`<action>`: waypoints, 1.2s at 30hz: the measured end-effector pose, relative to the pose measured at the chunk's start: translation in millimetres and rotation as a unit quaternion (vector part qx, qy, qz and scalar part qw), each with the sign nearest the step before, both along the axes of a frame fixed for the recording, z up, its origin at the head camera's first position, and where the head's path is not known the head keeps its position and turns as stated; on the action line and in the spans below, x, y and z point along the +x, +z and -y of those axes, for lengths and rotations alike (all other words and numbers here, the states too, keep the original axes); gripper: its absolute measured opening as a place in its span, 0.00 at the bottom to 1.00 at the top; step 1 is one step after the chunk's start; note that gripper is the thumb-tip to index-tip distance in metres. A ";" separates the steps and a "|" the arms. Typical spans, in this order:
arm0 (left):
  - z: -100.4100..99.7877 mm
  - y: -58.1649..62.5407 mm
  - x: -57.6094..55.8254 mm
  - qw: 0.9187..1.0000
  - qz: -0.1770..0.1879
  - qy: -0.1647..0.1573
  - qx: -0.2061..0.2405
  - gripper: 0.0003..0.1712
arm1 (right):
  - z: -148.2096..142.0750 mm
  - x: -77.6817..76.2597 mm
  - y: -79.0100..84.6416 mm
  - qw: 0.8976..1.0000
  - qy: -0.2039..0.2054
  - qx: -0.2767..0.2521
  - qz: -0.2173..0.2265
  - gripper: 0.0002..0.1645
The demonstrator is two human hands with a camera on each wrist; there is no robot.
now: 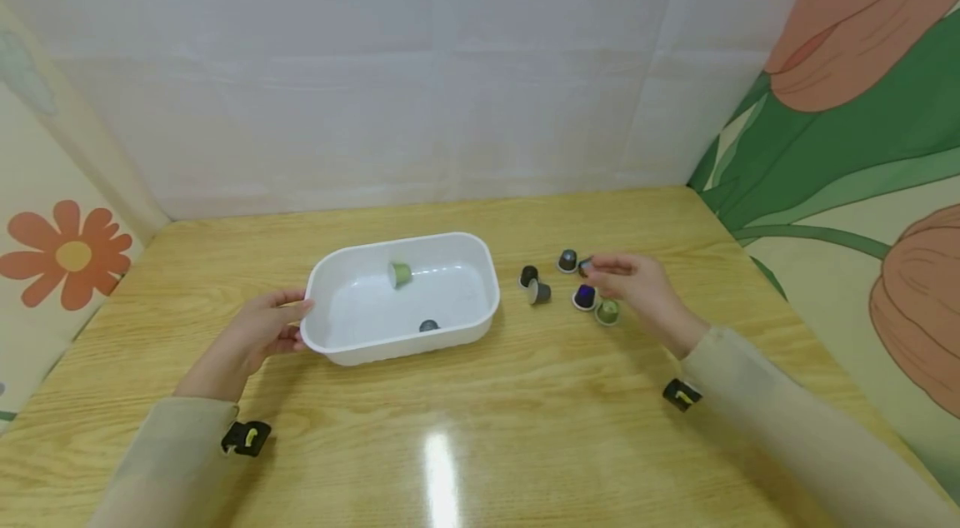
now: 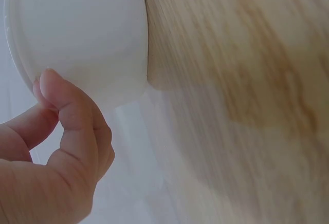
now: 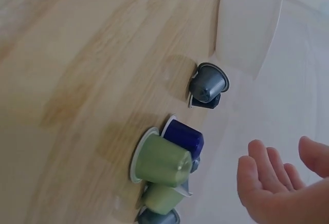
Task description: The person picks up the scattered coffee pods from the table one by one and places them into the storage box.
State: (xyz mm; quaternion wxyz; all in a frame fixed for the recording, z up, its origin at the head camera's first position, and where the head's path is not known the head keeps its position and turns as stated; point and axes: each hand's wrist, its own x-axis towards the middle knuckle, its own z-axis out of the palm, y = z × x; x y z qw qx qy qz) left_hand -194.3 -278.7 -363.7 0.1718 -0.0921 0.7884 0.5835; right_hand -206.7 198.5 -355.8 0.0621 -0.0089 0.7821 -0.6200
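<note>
Tray (image 1: 405,351), white, stands on the worktop (image 1: 352,436). Left hand (image 1: 266,330) pinches its rim at the left end. Inside, a green capsule (image 1: 402,274) lies on its side toward the far wall; a grey capsule (image 1: 429,326) sits by the near wall, partly hidden by it. Right of the tray, a black capsule (image 1: 528,273) and a tipped silver capsule (image 1: 542,293) lie close together. Farther right are a charcoal capsule (image 1: 567,260), a blue capsule (image 1: 585,297) and a light green capsule (image 1: 608,311). Right hand (image 1: 637,282) is over this group, grip spread, nothing between thumb and fingers in the wrist view. Its fingertips overlap a dark capsule (image 1: 583,267) in the head view; contact cannot be told.
</note>
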 end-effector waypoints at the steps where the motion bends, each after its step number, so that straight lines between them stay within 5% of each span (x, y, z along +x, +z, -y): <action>1: 0.0 0.0 -0.1 1.000 0.000 0.000 0.000 0.32 | -1.4 0.7 -0.8 1.000 -0.003 -0.002 -0.003 0.27; 10: -0.7 1.9 1.1 1.000 0.001 -0.001 -0.004 0.33 | -11.2 4.4 -8.1 1.000 -0.020 -0.006 -0.010 0.26; 18: -0.9 1.6 0.7 1.000 0.000 -0.003 -0.001 0.33 | -16.8 5.1 -15.3 0.994 -0.029 0.108 -0.019 0.24; 36: 1.3 -1.4 0.2 1.000 -0.005 -0.007 0.002 0.32 | -25.1 5.1 -41.8 0.979 0.004 0.195 -0.062 0.22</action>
